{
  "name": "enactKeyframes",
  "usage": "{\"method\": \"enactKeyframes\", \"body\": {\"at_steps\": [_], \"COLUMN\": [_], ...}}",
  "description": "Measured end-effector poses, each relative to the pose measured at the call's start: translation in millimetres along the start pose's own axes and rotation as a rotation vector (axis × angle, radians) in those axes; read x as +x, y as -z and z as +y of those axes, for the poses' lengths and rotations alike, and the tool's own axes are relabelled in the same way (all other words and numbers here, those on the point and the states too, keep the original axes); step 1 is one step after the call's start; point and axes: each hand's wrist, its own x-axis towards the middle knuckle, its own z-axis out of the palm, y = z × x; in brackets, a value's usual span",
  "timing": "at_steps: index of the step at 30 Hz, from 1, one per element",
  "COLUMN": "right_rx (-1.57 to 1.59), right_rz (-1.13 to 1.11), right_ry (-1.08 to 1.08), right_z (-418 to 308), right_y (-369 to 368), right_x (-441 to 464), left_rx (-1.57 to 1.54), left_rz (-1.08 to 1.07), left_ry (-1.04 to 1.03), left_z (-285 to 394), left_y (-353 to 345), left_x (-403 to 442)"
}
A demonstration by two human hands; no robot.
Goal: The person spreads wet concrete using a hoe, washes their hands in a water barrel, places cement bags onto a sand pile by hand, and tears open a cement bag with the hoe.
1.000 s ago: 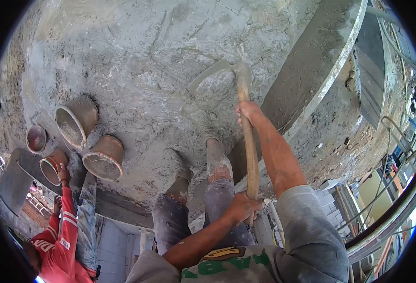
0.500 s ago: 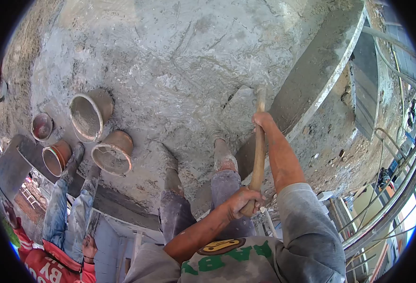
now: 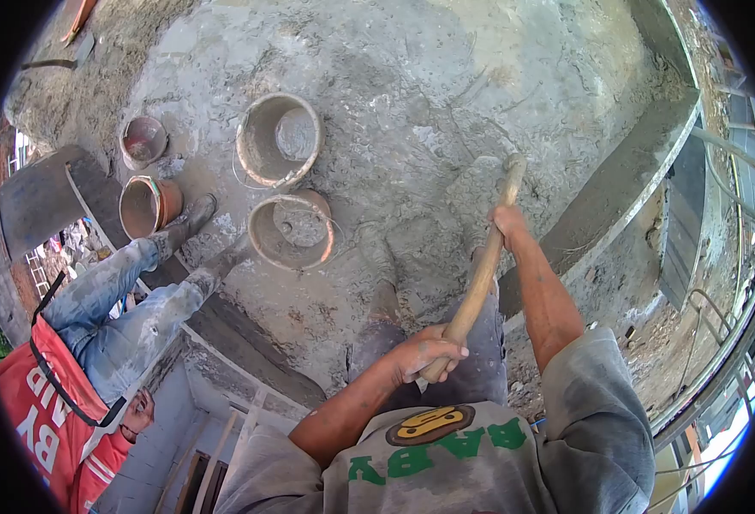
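Observation:
A hoe [image 3: 480,283] with a thick wooden handle slants in front of my body. My left hand [image 3: 431,351] is wrapped round the handle's near end, close to my shirt. Farther up, near the head, my right hand [image 3: 508,221] grips the same handle. The hoe's blade is coated in grey mortar and hard to tell from the wet mortar [image 3: 411,163] it sits in. My feet are sunk in that mortar, below the blade.
Left of me are mortar-smeared buckets [image 3: 304,244], [image 3: 253,163] and an orange bucket [image 3: 167,199], with a small bowl [image 3: 142,141] behind. A co-worker in a red top [image 3: 60,420] stands at the left. A raised form edge [image 3: 630,193] runs along the right.
My view has turned left, so the buckets and the co-worker appear farther right. Both hands keep their hold on the hoe, whose blade has become harder to see.

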Motion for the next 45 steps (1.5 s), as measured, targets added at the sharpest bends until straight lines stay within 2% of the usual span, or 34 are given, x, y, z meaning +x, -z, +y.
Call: {"method": "enactKeyframes", "body": {"at_steps": [3,5,7,8,10,11,13,15,16,18,20,22,24,26,28,29,30,31,33,34,35,37,41,45], "right_rx": [0.137,0.153,0.025,0.013,-0.114,0.001,0.013,0.003,0.027,0.055,0.27,0.697,0.911,0.997,1.123,1.172,1.177,1.174,1.061,0.983,0.914,0.805,0.764,0.713], "right_rz": [-0.041,-0.057,-0.068,-0.084,-0.221,-0.335,-0.416,-0.431,-0.397,-0.353,-0.261,-0.311,-0.209,-0.246,-0.349,-0.357,-0.273,-0.195,0.016,0.03,0.059,0.091,0.21,0.218], "right_ry": [0.109,0.168,0.28,0.398,0.323,0.247,0.121,0.118,0.13,0.205,0.326,0.146,0.051,0.107,0.133,0.185,0.18,0.17,0.052,0.01,-0.076,-0.206,-0.273,-0.314], "right_z": [16.3,12.5,53.8,70.9,78.1,101.3,111.1,107.4,108.1,93.7,90.0,53.5,4.5,-13.3,-28.7,-34.5,-37.3,-36.5,-22.2,-5.5,41.5,90.6,135.3,151.7], "right_y": [-65.9,-114.0,-177.3,-207.4,-247.6,-275.6,-302.5,-300.3,-287.1,-258.6,-226.2,-167.9,-94.5,-22.8,48.9,75.5,93.3,106.3,123.4,133.2,141.1,130.8,97.9,47.1], "right_x": [-54.6,-137.9,-181.8,-213.8,-277.5,-283.6,-296.2,-291.3,-284.1,-254.3,-200.6,-154.1,-112.3,-33.2,40.7,73.2,114.2,154.8,220.3,246.7,275.3,266.8,208.3,169.8], "left_rx": [0.196,0.535,0.721,0.846,0.971,0.973,0.86,0.941,0.896,0.974,1.025,1.073,1.027,0.882,1.188,1.379,1.573,1.583,1.608,1.616,1.627,1.564,1.487,1.517], "left_rz": [0.086,0.227,0.476,0.676,1.003,1.126,1.273,1.335,1.323,1.161,1.029,0.917,0.71,0.475,0.432,0.513,0.587,0.598,0.586,0.565,0.516,0.485,0.41,0.401], "left_ry": [-0.036,0.016,0.118,0.218,0.391,0.457,0.442,0.379,0.444,0.414,0.34,0.197,-0.041,0.024,0.043,0.1,0.155,0.161,0.203,0.215,0.271,0.388,0.504,0.43], "left_z": [-34.9,-69.7,-139.0,-171.0,-215.0,-229.7,-253.8,-296.8,-290.2,-257.4,-210.1,-165.0,-99.1,-41.6,33.7,66.0,94.2,116.3,114.6,102.0,77.0,30.7,3.0,-35.6], "left_y": [31.7,66.4,121.2,142.6,179.2,192.4,212.3,248.1,244.5,227.4,201.8,179.9,136.3,104.3,44.9,17.9,0.2,-6.1,-2.8,-3.9,5.0,16.5,28.8,77.7], "left_x": [-87.7,-146.2,-194.0,-212.5,-239.5,-247.7,-249.5,-239.1,-227.3,-191.3,-148.5,-93.8,-37.7,25.0,85.8,117.1,153.9,193.5,258.4,294.0,331.4,327.7,291.2,241.6]}}
